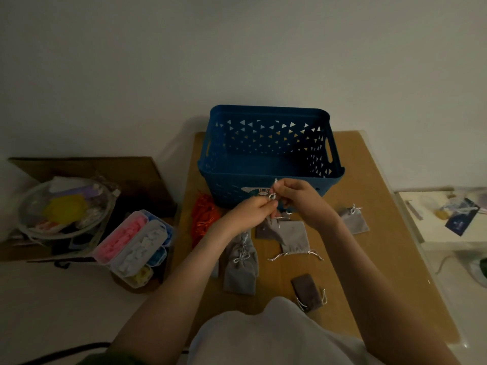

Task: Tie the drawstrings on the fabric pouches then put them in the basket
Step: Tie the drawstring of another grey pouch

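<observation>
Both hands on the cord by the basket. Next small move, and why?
Likely pull the ends apart to cinch the knot: the left hand and right hand both pinch the silver drawstring, apparently mid-tie, in front of the blue basket, which looks empty. Dropping it in seems premature.

Left hand (253,212) and right hand (295,196) bunch over the thin silver drawstring (272,196), the knot between them too small to read. The left covers part of a dark grey fabric pouch (264,230). The right hides most of the pale label (253,190) on the blue plastic basket (268,111), on its near wall. A dark green shape (483,270) is cut by the right edge.
</observation>
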